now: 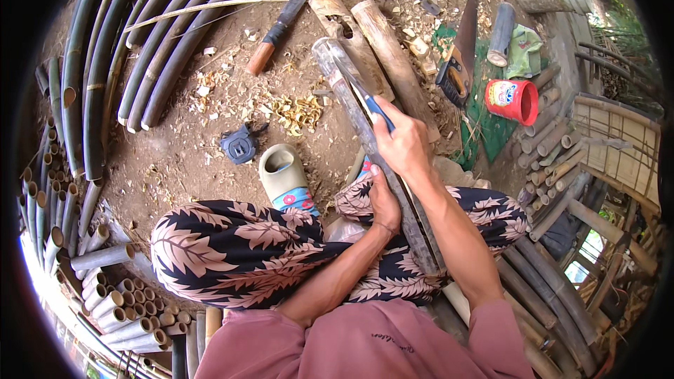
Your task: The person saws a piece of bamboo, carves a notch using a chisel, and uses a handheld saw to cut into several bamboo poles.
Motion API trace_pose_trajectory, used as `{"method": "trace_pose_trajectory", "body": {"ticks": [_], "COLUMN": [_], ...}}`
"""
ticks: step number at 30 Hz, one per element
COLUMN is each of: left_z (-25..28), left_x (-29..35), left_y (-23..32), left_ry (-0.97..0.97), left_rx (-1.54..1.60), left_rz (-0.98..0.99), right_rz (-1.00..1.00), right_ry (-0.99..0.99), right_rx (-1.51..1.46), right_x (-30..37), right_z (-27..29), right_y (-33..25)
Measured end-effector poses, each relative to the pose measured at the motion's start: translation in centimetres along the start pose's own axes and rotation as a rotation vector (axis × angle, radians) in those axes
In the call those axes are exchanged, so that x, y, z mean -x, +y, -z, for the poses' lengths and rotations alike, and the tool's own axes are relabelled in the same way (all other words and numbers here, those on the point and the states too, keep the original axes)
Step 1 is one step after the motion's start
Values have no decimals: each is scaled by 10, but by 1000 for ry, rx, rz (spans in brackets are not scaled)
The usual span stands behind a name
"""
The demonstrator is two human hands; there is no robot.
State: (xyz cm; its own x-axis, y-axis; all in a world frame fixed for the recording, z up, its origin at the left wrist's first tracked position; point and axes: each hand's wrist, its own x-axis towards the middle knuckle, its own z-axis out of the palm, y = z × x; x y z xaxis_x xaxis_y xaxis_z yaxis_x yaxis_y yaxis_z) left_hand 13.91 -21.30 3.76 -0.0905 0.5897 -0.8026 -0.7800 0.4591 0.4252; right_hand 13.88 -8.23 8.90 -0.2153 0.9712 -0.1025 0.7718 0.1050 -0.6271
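Note:
A long bamboo pole, with a dark slot cut along its length, lies slanting across my lap, its far end propped near a carved log. Wrapped around its side at the thigh, my left hand grips the pole. Farther up, my right hand is closed on the blue handle of a knife. The narrow blade lies along the pole's upper face, toward its far end. My fingers hide part of the handle.
Ahead lie a machete, a second log, a handsaw and a red tub. A tape measure sits among shavings. Bamboo poles lie at left, cut bamboo pieces are stacked lower left.

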Motion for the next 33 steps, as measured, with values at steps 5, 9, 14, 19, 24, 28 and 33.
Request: {"method": "trace_pose_trajectory", "body": {"ticks": [5, 9, 14, 19, 24, 28, 33], "left_z": [-1, -4, 1, 4, -4, -1, 1], "left_x": [-3, 4, 6, 28, 28, 22, 18], "left_y": [-8, -5, 2, 5, 6, -4, -11], "left_ry": [35, -15, -150, -227, -59, -25, 26], "left_rx": [1, 115, 328, 330, 105, 35, -95], "left_rz": [7, 113, 159, 180, 20, -42, -85], "right_rz": [-124, 48, -198, -94, -109, -167, -122], "right_ry": [-100, -95, -230, -115, -187, -203, -181], "right_rx": [3, 70, -342, -148, 147, 313, 401], "right_x": [-52, -58, 16, 109, 171, 198, 207], "right_z": [-16, 6, 113, 147, 145, 149, 157], "right_y": [-11, -10, -64, -54, -46, -47, -44]}}
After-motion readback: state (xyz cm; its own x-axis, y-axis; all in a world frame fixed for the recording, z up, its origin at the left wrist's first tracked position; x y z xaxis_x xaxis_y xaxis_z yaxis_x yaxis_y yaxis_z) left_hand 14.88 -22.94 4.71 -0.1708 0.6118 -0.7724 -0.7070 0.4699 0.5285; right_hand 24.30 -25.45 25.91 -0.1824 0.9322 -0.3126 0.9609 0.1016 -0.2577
